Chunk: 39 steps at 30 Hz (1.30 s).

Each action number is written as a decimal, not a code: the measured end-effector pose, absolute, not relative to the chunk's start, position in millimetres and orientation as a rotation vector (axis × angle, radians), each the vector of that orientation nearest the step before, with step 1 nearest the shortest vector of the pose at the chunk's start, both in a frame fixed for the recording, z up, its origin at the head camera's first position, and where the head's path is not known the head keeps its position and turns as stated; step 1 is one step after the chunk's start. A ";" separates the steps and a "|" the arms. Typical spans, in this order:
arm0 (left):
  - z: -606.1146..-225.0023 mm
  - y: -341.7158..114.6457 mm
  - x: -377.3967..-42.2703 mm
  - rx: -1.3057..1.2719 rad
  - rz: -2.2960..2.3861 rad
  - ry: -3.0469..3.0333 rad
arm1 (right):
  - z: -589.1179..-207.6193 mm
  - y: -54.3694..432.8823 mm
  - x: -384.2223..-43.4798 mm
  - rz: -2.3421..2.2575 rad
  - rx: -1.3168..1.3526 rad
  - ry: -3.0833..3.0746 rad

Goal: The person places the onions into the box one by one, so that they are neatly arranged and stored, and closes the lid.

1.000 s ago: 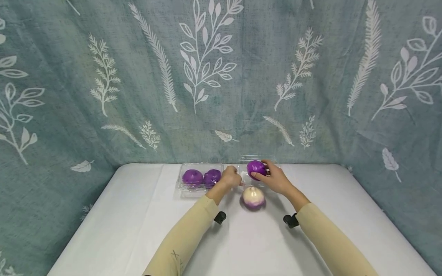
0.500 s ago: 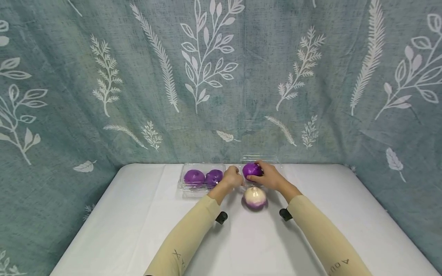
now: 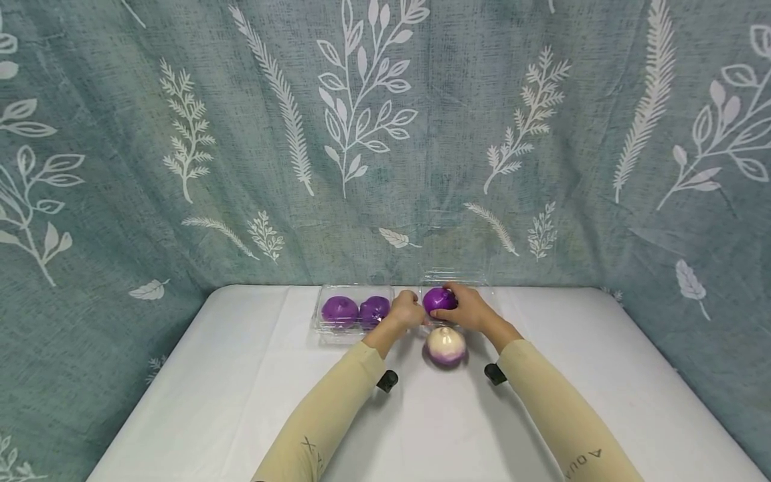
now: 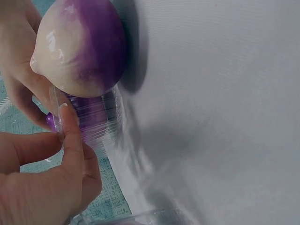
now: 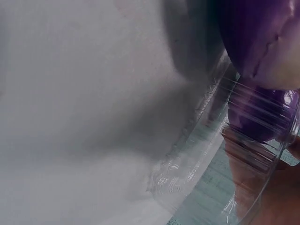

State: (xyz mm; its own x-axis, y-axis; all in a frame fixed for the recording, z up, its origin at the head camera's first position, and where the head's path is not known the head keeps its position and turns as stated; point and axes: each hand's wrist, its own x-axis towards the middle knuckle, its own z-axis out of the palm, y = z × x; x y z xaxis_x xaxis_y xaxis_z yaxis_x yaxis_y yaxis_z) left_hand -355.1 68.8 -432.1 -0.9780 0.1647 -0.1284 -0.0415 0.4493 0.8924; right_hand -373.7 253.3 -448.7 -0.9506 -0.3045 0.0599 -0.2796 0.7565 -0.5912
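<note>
My right hand (image 3: 472,309) grips a glossy purple turnip (image 3: 436,302) and holds it low inside a clear plastic clamshell box (image 5: 180,185) at the back of the table. The box's hinged lid (image 3: 454,275) stands raised behind it. With thumb and fingertip, my left hand (image 4: 51,180) pinches the near left rim of that box. A white-and-purple turnip (image 3: 446,346) rests on the table just in front of the box, its pale end up. Ridged plastic overlaps part of the held turnip and right fingers in the right wrist view.
Left of my left hand stands a second clear clamshell box (image 3: 318,320) holding two purple turnips (image 3: 339,312). Both boxes stand near the far edge of the white table (image 3: 241,402). A green leaf-patterned curtain (image 3: 385,227) hangs right behind it.
My right hand has moved left and down, lowering the purple turnip into the box. My left hand keeps its pinch on the rim. The white-and-purple turnip has stayed put.
</note>
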 end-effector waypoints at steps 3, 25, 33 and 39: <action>-431.7 69.0 -354.3 0.114 1.570 2.480 | -447.5 252.9 -372.9 -0.958 -0.471 2.898; -434.3 68.2 -355.7 0.080 1.536 2.455 | -418.8 275.2 -339.1 -0.803 -0.573 2.950; -437.2 70.8 -354.4 0.099 1.555 2.479 | -408.6 278.3 -299.7 -0.836 -0.706 2.980; -432.5 70.5 -353.8 0.098 1.564 2.492 | -410.6 269.8 -275.0 -0.944 -0.630 2.960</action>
State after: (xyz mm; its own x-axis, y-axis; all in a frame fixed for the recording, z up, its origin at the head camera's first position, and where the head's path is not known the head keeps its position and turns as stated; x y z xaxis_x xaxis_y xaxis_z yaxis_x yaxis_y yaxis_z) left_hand -353.8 70.5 -432.5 -0.9782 0.1605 -0.1318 -0.0489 0.4388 0.8973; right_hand -275.0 269.8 -410.6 -0.9206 -0.3624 0.1455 -0.3797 0.7437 -0.5503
